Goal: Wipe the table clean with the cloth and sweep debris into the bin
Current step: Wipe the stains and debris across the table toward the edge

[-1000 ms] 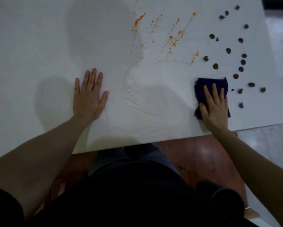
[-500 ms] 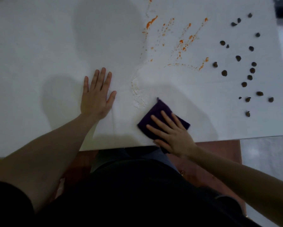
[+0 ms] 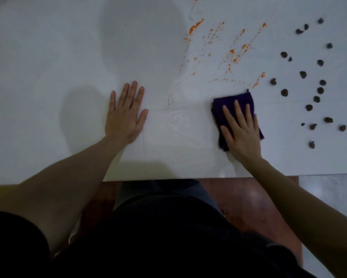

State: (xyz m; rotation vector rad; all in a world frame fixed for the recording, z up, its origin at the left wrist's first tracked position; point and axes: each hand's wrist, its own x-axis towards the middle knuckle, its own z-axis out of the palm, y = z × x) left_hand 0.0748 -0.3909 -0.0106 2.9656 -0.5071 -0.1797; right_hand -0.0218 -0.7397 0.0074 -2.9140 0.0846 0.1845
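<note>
Purple cloth (image 3: 231, 103) is now pressed flat on the white worktop (image 3: 48, 57) by the right hand (image 3: 241, 131), whose fingers are straight and spread over it. Half a second ago the cloth was seen near the front edge, in front of the body; it has been moved to the right and away from the edge, just below the orange splashes (image 3: 231, 51) and left of the dark debris pieces (image 3: 317, 91). The left hand (image 3: 126, 115) has stayed flat on the worktop, open, with nothing held. Faint wet streaks (image 3: 178, 121) are seen between the two hands.
</note>
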